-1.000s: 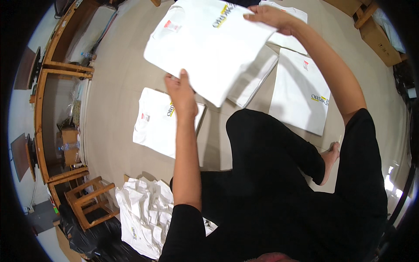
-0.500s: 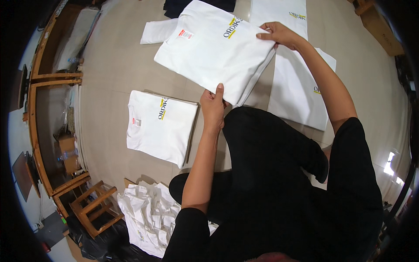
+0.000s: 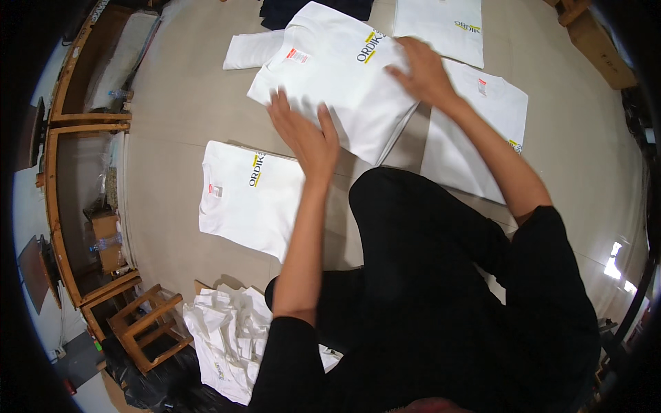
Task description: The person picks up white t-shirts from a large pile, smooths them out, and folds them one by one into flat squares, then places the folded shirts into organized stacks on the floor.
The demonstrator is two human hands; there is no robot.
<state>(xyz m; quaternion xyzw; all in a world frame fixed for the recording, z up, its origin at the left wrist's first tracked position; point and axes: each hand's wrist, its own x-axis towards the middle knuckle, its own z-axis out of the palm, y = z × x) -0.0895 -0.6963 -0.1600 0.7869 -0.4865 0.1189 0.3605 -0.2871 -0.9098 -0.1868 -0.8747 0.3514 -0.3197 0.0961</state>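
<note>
A stack of folded white T-shirts [image 3: 344, 89] lies in front of me, its top shirt bearing a dark and yellow chest print and a red-and-white neck label. My left hand [image 3: 305, 134] is at the stack's near left edge, fingers stretched out and thumb apart. Over the right side of the stack, my right hand [image 3: 423, 72] has its fingers spread, close to the top shirt. Neither hand grips the cloth. Another folded white T-shirt [image 3: 241, 196] lies to the left, partly behind my left forearm. To the right is a further folded white T-shirt [image 3: 475, 127], crossed by my right forearm.
A folded white shirt [image 3: 441, 31] and dark folded cloth [image 3: 351, 9] lie at the far side. Crumpled white shirts [image 3: 227, 337] are heaped at lower left, beside a wooden stool [image 3: 148, 327] and black plastic bag [image 3: 172, 378]. A cardboard box [image 3: 602, 51] stands far right.
Both hands have let go of the shirt stack's edges and opened. My left hand moved left and farther away; my right hand shifted slightly inward. The stack has moved slightly.
</note>
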